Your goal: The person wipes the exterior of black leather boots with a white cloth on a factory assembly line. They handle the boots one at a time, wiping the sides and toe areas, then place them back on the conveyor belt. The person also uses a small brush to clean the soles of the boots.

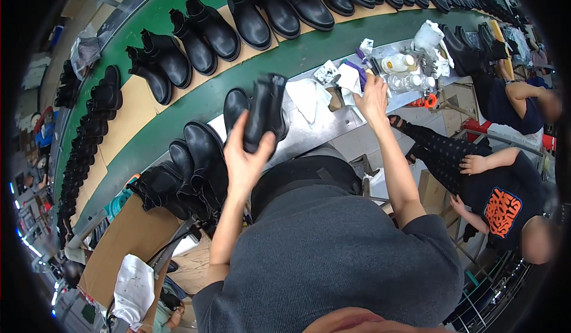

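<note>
My left hand [244, 154] grips a black ankle boot [266, 110] and holds it above the metal work table [333, 124]. My right hand [372, 98] reaches over the table and touches a white cloth [351, 80] beside a purple-handled tool [360, 65]. A second black boot [235, 104] lies on the table just left of the held one. More black boots [199, 160] are piled at the table's left end, close to my left forearm.
A green conveyor belt [196, 101] carries rows of black boots on cardboard sheets [128, 124]. Plastic bottles [398, 64], rags and red scissors [425, 101] crowd the table's right part. A seated person in a dark printed shirt [502, 208] is at my right; another sits farther back.
</note>
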